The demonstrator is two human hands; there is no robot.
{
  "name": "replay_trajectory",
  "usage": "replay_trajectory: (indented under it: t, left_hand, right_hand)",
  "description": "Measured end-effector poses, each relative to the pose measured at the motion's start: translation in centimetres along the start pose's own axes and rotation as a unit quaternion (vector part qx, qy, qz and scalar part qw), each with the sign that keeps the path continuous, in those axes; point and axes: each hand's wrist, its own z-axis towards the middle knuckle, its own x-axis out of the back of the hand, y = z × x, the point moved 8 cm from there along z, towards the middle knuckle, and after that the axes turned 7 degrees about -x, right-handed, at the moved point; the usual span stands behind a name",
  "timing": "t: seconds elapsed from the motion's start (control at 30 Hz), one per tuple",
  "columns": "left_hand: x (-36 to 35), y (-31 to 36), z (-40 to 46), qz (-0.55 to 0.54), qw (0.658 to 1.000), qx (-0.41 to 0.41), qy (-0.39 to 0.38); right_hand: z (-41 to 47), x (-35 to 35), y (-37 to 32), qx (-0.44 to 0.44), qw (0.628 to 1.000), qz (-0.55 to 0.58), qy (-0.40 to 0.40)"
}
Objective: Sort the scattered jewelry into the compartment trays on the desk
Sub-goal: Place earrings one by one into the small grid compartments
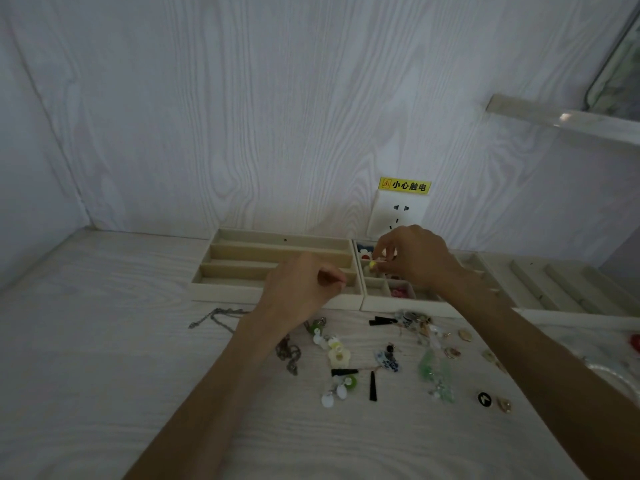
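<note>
My right hand [414, 258] hovers over the small-compartment tray [398, 304] and pinches a small yellow-and-white earring [372, 265] above one of its left cells. My left hand [301, 284] is loosely curled over the front of the long-slot tray [242, 296]; I cannot tell whether it holds anything. Scattered jewelry lies on the desk in front of the trays: a silver chain [214, 317], a white flower piece [338, 356], black bar earrings [372, 386], green glass pieces [434, 370] and a black round stud [484, 399].
A third tray with ridged rows [568, 285] sits to the right. A wall socket with a yellow warning label [398, 209] is behind the trays. A glass dish edge [613, 372] lies at the far right. A shelf [561, 119] juts out top right.
</note>
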Motion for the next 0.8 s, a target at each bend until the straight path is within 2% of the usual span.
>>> replay_trajectory:
  t: [0.17,0.4,0.6,0.8]
  left_hand:
    - [0.0,-0.2,-0.1,-0.008,1.000,0.007,-0.006]
    - [0.9,-0.6,-0.2,-0.017,0.999,0.015,-0.027]
    - [2.3,-1.3,-0.5,-0.014,1.000,0.019,-0.014]
    - [1.7,-0.7,-1.0,-0.034,0.998,0.000,-0.052]
  right_hand:
    - [-0.1,-0.3,-0.2,0.010,1.000,0.001,0.001]
    - [-3.0,2.4,-1.2,0.009,0.990,0.136,0.026]
    - [-10.0,-0.2,-5.8,0.065,0.981,0.147,-0.112]
    - [-11.0,-2.5,-6.6,0.050,0.973,0.183,-0.133]
